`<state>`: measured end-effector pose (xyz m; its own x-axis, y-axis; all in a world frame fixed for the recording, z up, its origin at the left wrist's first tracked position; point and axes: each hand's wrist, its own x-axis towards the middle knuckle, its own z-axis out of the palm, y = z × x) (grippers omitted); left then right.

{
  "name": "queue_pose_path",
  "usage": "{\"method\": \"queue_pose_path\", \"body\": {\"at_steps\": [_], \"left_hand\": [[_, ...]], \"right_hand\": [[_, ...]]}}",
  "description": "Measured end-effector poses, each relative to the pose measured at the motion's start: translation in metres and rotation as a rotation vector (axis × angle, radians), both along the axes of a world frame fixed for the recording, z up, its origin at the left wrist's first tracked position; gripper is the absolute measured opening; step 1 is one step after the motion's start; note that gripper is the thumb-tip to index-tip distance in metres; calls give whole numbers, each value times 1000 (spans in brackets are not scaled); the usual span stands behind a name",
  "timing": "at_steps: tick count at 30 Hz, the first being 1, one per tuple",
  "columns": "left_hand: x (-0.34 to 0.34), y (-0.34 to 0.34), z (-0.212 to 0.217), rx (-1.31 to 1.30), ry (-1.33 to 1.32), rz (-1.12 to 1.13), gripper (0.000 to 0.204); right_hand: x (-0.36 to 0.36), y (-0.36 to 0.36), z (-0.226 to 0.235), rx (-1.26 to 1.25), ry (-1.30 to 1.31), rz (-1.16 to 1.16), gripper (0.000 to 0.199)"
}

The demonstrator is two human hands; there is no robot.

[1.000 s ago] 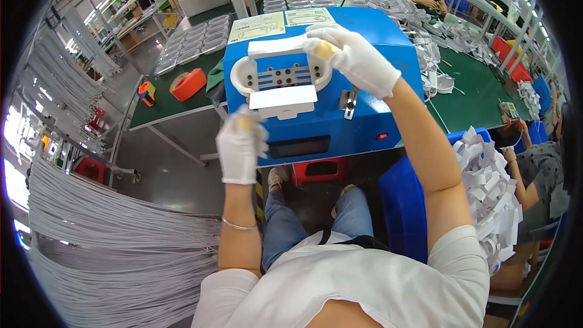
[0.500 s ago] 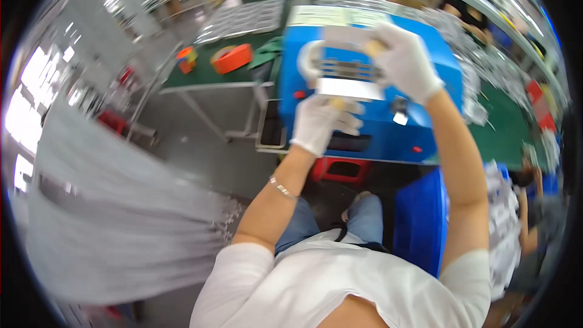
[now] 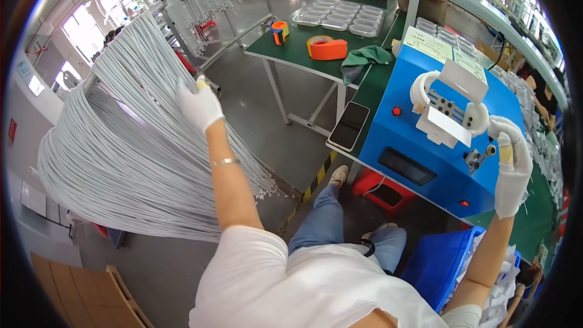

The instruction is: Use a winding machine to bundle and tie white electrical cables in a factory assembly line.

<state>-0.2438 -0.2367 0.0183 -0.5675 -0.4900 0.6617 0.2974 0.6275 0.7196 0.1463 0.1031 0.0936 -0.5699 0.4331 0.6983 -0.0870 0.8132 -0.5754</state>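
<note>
My left hand (image 3: 201, 104), in a white glove with a yellow tip on the thumb, reaches out to a hanging bundle of long grey cables (image 3: 127, 146). Its fingers are apart at the bundle's near side; no cable shows clearly in its grasp. My right hand (image 3: 511, 167), also gloved with a yellow tip, is beside the right side of a blue tabletop machine (image 3: 388, 124). Its fingers are curled in, and what they hold, if anything, is hidden. On top of the machine are white curved guides (image 3: 422, 88), pale plates (image 3: 464, 80) and a perforated metal part.
A phone (image 3: 350, 124) lies left of the machine. The green table (image 3: 285, 54) bears orange tape (image 3: 328, 49), a green cloth (image 3: 367, 56) and clear trays (image 3: 340, 17). Below are a red stool (image 3: 388, 197) and a blue bin (image 3: 440, 267). Another person (image 3: 428, 0) is behind.
My left hand has left the machine's front and swung left to the cables. My right hand has come down from the machine's top to its right side. The view has turned left.
</note>
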Motion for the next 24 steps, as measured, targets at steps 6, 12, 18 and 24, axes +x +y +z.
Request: {"method": "queue_pose_path", "body": {"at_steps": [6,12,18,24], "left_hand": [[-26,-20,15,-129,-201,-70,32],[40,-28,34,240,-125,-667,25],[204,110,25,315,-800,-2243,19],[331,211,-69,-453,-687,-2354,25]], "right_hand": [[5,-16,1,-63,-12,25,22],[6,-36,4,60,-31,-33,23],[-20,-73,23,-136,-175,272,24],[-38,-83,30,-630,-462,732,47]]}}
